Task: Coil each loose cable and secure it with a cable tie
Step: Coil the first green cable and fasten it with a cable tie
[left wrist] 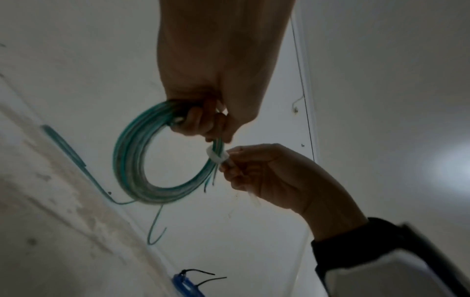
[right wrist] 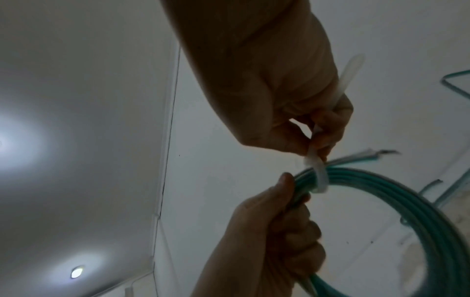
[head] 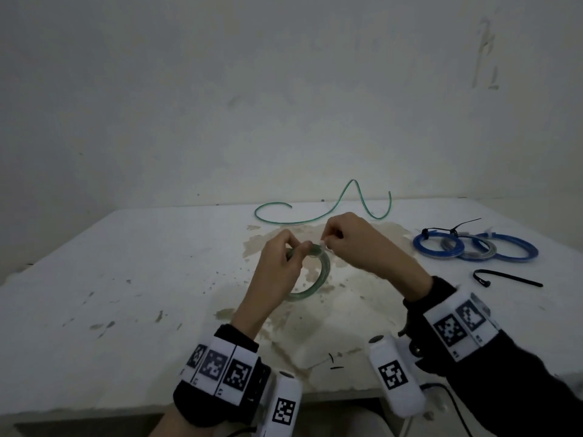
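Observation:
I hold a coiled green cable (head: 321,275) above the middle of the white table (head: 126,279). My left hand (head: 284,257) grips the coil's top, fingers curled round the strands (left wrist: 142,160). A white cable tie (right wrist: 318,170) is looped round the coil (right wrist: 406,205) just beside that grip. My right hand (head: 347,241) pinches the tie's tail (left wrist: 223,158), which runs up past the fingers (right wrist: 330,124). A loose green cable (head: 315,216) lies uncoiled at the table's far edge.
At the right of the table lie two blue coils (head: 438,246) and a grey coil (head: 473,247), with black ties on them. A loose black cable tie (head: 508,279) lies in front of them. The wall stands right behind the table.

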